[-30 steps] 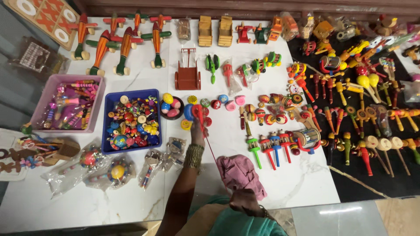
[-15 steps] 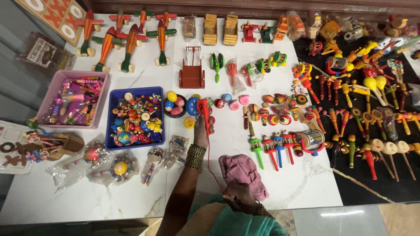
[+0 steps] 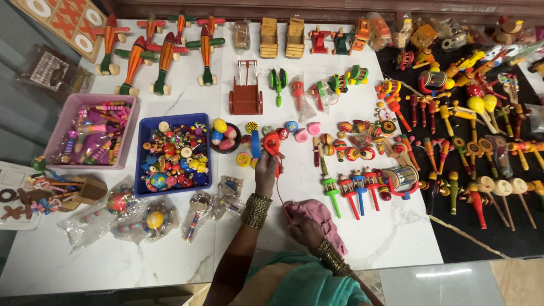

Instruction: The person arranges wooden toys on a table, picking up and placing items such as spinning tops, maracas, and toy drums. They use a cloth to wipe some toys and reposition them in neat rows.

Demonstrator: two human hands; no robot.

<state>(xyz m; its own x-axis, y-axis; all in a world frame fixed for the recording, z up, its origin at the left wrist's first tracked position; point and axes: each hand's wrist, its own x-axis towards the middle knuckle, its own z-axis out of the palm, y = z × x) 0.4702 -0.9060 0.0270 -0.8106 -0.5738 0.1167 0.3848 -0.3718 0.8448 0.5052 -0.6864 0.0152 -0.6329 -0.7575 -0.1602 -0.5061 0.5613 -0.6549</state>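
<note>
Leftward, a blue tray (image 3: 148, 126) of small painted toys sat on the white counter (image 3: 113, 266). Just right of it, the left hand (image 3: 267, 170) was clenched on a red toy (image 3: 272, 143), fingers wrapped about its lower part so the bright red top stood above the grip, over the counter near a blue top (image 3: 255, 148). A thin red string (image 3: 279, 187) ran down to the right hand (image 3: 306, 229), whose grip was closed over a pink cloth (image 3: 320, 218).
</note>
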